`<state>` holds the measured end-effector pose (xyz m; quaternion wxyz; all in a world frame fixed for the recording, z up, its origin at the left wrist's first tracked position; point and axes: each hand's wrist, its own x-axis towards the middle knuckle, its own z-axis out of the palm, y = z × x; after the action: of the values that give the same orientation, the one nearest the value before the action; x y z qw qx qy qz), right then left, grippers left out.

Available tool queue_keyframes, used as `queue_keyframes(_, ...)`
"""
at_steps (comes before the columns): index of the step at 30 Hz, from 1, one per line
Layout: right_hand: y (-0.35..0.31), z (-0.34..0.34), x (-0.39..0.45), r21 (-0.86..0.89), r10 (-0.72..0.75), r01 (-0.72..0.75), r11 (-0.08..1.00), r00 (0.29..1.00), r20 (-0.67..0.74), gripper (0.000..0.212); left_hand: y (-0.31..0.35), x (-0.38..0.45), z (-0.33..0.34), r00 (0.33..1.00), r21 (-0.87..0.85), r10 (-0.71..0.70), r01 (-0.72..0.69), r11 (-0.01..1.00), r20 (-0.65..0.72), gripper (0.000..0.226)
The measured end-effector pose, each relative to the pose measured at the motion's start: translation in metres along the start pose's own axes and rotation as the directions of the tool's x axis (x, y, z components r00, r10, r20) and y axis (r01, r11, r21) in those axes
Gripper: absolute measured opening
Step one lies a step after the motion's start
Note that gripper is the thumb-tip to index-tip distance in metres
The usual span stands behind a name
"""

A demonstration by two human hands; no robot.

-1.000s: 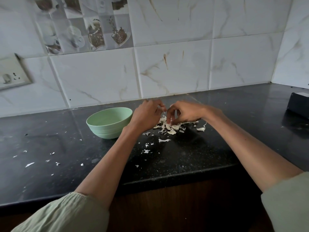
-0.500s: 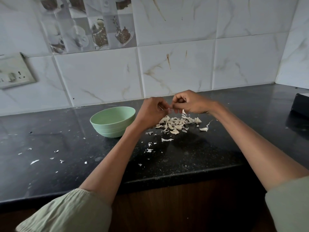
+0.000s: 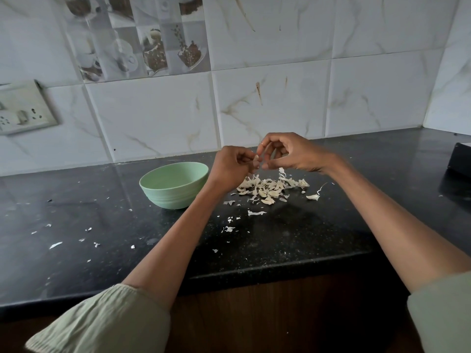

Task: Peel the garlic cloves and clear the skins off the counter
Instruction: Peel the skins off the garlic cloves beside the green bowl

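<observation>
The black stone surface (image 3: pixel 293 233) carries the work, with a mint-green bowl (image 3: pixel 174 184) near its back edge, left of centre. Both hands have risen from the skin pile (image 3: pixel 269 187), where they were a second ago, so a fresh clove is likely being stripped. The left hand (image 3: pixel 233 168) curls round a garlic clove (image 3: pixel 255 159), held above the pile; the right hand (image 3: pixel 288 154) pinches at its tip, fingers bent, probably tugging skin. Loose flakes (image 3: pixel 230 228) lie scattered toward the front edge, and further flakes (image 3: pixel 55 245) toward the left. A dark box (image 3: pixel 460 157) sits at the right edge, well apart. Nothing blocks the bowl.
</observation>
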<state>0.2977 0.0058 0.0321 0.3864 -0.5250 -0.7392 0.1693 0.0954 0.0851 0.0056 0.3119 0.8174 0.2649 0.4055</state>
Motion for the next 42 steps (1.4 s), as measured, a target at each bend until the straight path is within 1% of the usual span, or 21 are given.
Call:
queue_keyframes(2,0.0,0.0,0.001,0.015,-0.035,0.035,0.999,0.999,-0.017,0.035,0.0,0.001,-0.001,1.0,-0.06,-0.007,0.008,0.998,0.017,0.006)
queue_keyframes(4,-0.003,0.0,0.0,0.042,-0.04,0.042,0.998,0.998,-0.052,0.032,0.0,0.0,-0.001,0.999,-0.09,0.001,0.002,0.996,0.04,0.015)
queue_keyframes(6,-0.005,0.0,-0.001,0.052,-0.043,0.046,0.998,0.997,-0.07,0.029,0.001,0.0,0.0,0.998,-0.11,0.01,-0.002,0.994,0.07,0.019)
queue_keyframes(10,-0.008,0.0,-0.002,0.033,-0.062,0.066,0.997,0.993,-0.096,0.023,0.003,-0.001,0.0,0.993,-0.136,0.0,0.016,0.991,0.114,0.014)
queue_keyframes(12,-0.007,-0.003,-0.003,0.058,-0.051,0.058,0.997,0.993,-0.111,0.022,0.005,-0.002,0.0,0.992,-0.154,0.004,0.016,0.988,0.129,0.015)
queue_keyframes(15,-0.006,-0.006,-0.005,0.207,0.021,-0.005,0.978,0.997,-0.077,0.025,0.011,-0.003,-0.002,0.99,-0.205,0.038,-0.009,0.979,0.139,0.012)
queue_keyframes(18,-0.003,-0.006,-0.004,0.38,0.097,-0.081,0.922,0.995,-0.024,0.031,0.011,-0.003,-0.001,0.991,-0.231,0.074,-0.047,0.972,0.109,0.012)
queue_keyframes(21,0.001,-0.004,0.0,0.466,0.177,-0.16,0.87,0.984,0.006,0.024,0.01,-0.004,0.003,0.992,-0.162,0.111,-0.102,0.982,0.051,0.013)
queue_keyframes(24,0.005,-0.003,0.0,0.459,0.219,-0.203,0.865,0.975,0.019,0.022,0.012,-0.007,0.008,0.988,-0.056,0.142,-0.139,0.989,0.052,0.01)
queue_keyframes(26,0.005,-0.007,-0.001,0.45,0.214,-0.191,0.872,0.977,0.0,0.021,0.013,-0.009,0.009,0.99,-0.029,0.123,-0.122,0.992,0.062,0.01)
queue_keyframes(29,0.002,-0.016,-0.004,0.457,0.195,-0.151,0.877,0.979,-0.05,0.012,0.012,-0.011,0.009,0.994,0.044,0.073,-0.077,0.996,0.077,0.012)
queue_keyframes(31,0.005,-0.02,-0.008,0.402,0.225,-0.17,0.9,0.97,-0.094,0.017,0.011,-0.013,0.007,0.993,0.12,0.064,-0.076,0.99,0.1,0.021)
queue_keyframes(32,0.01,-0.022,-0.01,0.323,0.25,-0.199,0.925,0.96,-0.124,0.02,0.012,-0.014,0.008,0.993,0.181,0.063,-0.081,0.98,0.103,0.026)
queue_keyframes(34,0.021,-0.023,-0.011,0.069,0.297,-0.289,0.955,0.939,-0.175,0.024,0.011,-0.015,0.009,0.991,0.296,0.076,-0.106,0.949,0.109,0.031)
queue_keyframes(36,0.032,-0.022,-0.011,-0.148,0.349,-0.374,0.915,0.921,-0.173,0.018,0.009,-0.014,0.01,0.985,0.335,0.1,-0.142,0.931,0.14,0.025)
queue_keyframes(38,0.036,-0.023,-0.011,-0.229,0.39,-0.421,0.877,0.905,-0.171,0.011,0.005,-0.011,0.011,0.98,0.349,0.127,-0.173,0.921,0.153,0.015)
queue_keyframes(40,0.038,-0.024,-0.011,-0.265,0.414,-0.455,0.85,0.889,-0.197,0.012,0.003,-0.01,0.012,0.975,0.397,0.166,-0.212,0.893,0.147,0.032)
queue_keyframes(42,0.039,-0.024,-0.012,-0.301,0.453,-0.493,0.816,0.87,-0.195,0.015,0.004,-0.009,0.013,0.971,0.405,0.199,-0.237,0.883,0.136,0.036)
